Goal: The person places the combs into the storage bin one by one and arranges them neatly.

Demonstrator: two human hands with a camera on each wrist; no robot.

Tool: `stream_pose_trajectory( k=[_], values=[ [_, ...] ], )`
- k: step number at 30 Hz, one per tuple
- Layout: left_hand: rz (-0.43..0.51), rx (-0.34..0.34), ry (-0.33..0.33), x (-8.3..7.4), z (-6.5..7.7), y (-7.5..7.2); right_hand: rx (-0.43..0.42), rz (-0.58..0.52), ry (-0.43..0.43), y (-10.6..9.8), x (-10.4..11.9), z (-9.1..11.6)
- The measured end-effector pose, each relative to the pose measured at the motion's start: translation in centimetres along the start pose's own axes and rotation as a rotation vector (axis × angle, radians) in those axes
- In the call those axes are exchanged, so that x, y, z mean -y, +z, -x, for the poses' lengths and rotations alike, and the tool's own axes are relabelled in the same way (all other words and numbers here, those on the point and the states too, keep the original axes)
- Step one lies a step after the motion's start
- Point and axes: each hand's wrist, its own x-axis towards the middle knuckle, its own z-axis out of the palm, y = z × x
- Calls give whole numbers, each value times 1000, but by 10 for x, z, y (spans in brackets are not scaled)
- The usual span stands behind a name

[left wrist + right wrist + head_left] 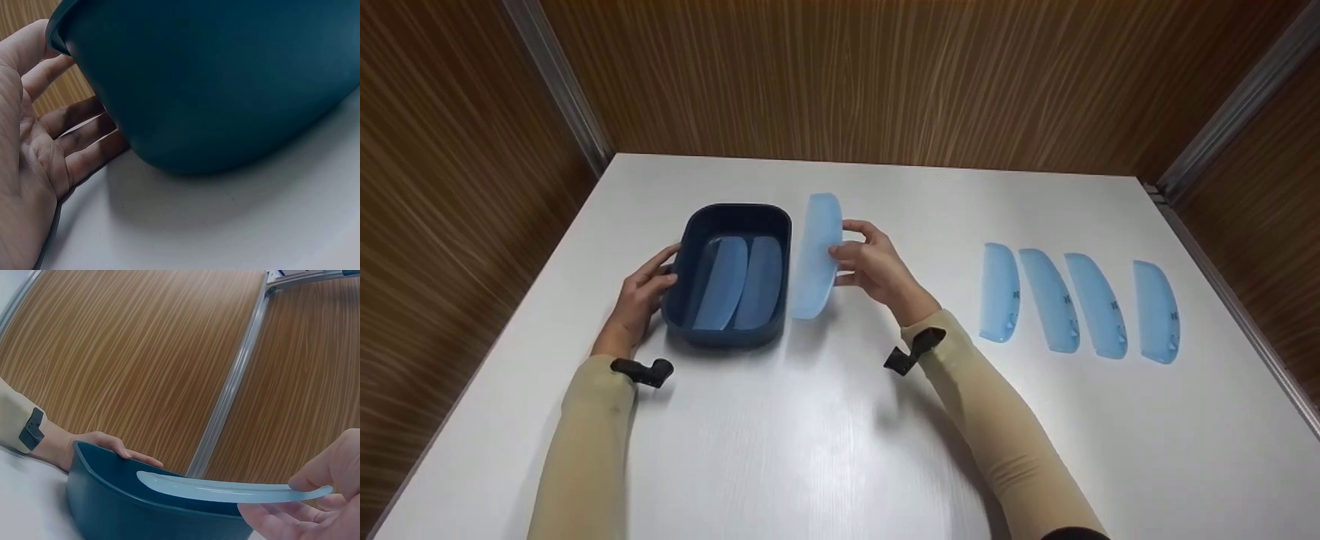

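A dark blue box (727,337) with rounded corners stands on the left of the table, two curved blue pieces (723,283) lying side by side inside it. My left hand (641,296) rests against the box's left wall and rim, its fingers mostly straight in the left wrist view. Between thumb and fingers, my right hand (881,266) pinches a translucent light-blue curved plastic piece (817,255). This piece is raised just to the right of the box. Seen from the right wrist, the thin, bowed piece (225,489) appears in front of the box's rim.
Several similar light-blue curved pieces (1050,300) lie spaced in a row on the right side of the white table (780,450). Wood-grain panels (840,82) with metal edge strips enclose the table's back and sides.
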Motion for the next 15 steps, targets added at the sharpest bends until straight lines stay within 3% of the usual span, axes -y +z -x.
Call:
stream_pose_trajectory(
  k=[6, 15],
  values=[
    [23, -13, -2, 10, -4, -4, -11, -4, 13, 14, -4, -3],
    [30, -17, 14, 7, -2, -7, 16, -31, -2, 37, -8, -8]
  ],
)
